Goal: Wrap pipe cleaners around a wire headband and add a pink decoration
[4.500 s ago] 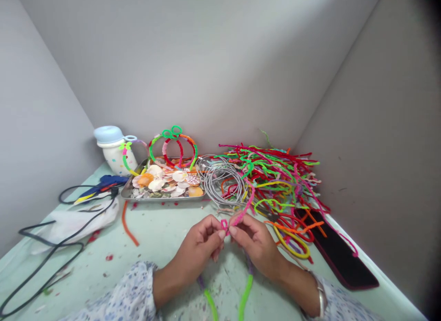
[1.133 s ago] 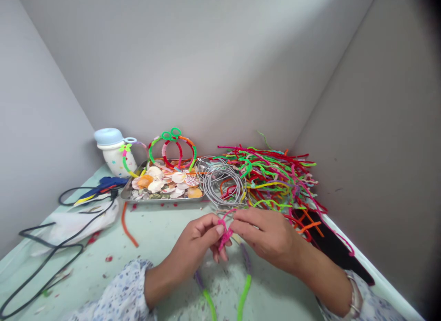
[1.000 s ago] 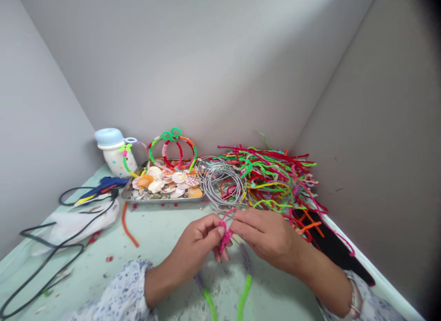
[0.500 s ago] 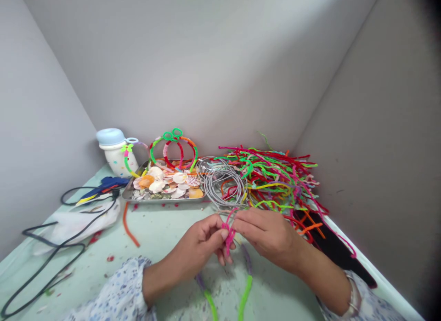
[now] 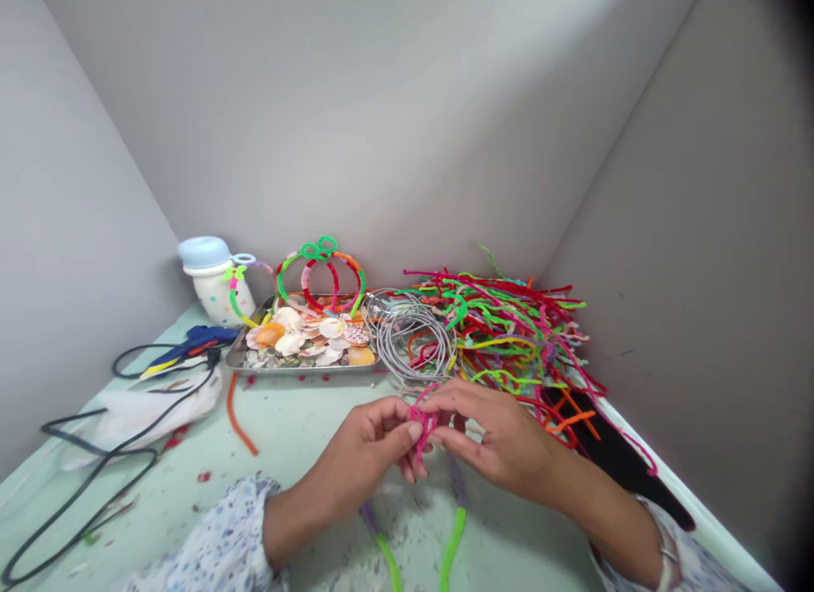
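Note:
My left hand (image 5: 369,444) and my right hand (image 5: 493,435) meet above the green table, both pinching a short pink pipe cleaner (image 5: 421,422) that is bent into a small loop. The left thumb and forefinger hold its lower part; the right fingers curl round its top. Below the hands hangs a headband wrapped in purple and green pipe cleaner (image 5: 453,541), its two ends running toward me.
A heap of coloured pipe cleaners (image 5: 509,333) lies at the back right beside grey wire hoops (image 5: 410,342). A metal tray of seashells (image 5: 302,342), finished hoops (image 5: 321,274), a white jar (image 5: 216,282), a blue glue gun (image 5: 191,342) with black cable, and an orange pipe cleaner (image 5: 238,418) sit left.
The right fingers have shifted over the top of the pink pipe cleaner, bending it into a tighter loop. The left hand keeps its pinch in nearly the same place.

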Demonstrator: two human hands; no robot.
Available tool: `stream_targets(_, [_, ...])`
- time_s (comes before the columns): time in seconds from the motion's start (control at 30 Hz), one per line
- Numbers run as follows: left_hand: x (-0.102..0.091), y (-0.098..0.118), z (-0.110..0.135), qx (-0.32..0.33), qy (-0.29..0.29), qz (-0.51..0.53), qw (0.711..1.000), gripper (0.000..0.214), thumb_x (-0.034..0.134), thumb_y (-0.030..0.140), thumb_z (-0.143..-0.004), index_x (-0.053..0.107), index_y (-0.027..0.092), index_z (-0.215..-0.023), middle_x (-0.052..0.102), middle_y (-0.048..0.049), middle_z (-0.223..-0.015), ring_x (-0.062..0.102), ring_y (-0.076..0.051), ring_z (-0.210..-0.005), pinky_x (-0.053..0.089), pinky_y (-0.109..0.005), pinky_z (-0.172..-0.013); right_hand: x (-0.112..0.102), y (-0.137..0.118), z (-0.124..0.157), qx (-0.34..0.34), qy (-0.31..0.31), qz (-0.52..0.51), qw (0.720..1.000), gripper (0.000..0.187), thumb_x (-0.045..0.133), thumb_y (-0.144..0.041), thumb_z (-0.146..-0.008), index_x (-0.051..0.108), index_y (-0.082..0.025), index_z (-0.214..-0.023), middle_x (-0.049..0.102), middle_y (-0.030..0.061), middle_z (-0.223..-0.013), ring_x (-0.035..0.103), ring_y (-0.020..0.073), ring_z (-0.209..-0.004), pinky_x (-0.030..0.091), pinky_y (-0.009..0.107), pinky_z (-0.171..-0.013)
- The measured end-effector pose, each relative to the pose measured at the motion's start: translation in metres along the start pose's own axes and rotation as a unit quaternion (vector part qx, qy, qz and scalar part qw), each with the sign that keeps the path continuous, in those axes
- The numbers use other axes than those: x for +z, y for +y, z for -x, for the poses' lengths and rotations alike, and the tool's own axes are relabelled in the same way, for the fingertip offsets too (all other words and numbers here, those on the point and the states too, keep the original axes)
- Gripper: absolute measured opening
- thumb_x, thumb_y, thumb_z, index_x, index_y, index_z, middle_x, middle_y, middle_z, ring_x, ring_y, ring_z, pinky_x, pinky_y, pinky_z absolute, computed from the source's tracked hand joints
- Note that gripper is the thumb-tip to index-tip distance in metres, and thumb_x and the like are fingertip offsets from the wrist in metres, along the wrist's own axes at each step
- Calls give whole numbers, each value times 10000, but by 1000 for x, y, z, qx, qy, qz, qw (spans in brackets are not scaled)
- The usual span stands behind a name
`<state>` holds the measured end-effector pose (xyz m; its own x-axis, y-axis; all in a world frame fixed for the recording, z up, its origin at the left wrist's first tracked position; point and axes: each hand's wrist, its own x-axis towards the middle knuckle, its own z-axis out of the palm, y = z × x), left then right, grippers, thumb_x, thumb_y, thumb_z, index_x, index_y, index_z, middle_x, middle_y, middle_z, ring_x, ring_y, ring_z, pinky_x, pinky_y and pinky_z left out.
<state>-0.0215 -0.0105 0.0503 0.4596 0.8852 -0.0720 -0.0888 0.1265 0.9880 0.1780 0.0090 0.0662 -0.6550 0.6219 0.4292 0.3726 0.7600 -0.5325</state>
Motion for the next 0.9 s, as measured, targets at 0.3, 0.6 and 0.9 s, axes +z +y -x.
stream_targets(0.3, [-4,0,-1,-17,-6,-9,1000,271,685,386,-787,690,116,-806,652,-16,-616,568,-100,-542,462,-226,-576,0,7,0,-12,15,18,1000,116,556,-246,-934,623,-211,-1021,657,21,-951,608,124,-877,471,232,-787])
stream_targets(0.6, [-6,0,-2,-26,-25,-57,998,281,657,386,-802,720,114,-831,656,-23,-618,544,-103,-544,439,-228,-578,2,10,0,-28,-5,55,998,137,505,-256,-960,626,-192,-972,644,30,-904,605,127,-845,485,231,-771])
stream_targets(0.9, [-1,-3,0,-20,4,-84,996,293,600,405,-841,717,137,-825,637,-12,-574,512,-107,-494,426,-225,-529,3,5,0,1,-17,108,994,190,447,-250,-968,615,-177,-919,632,57,-875,613,152,-793,509,266,-718])
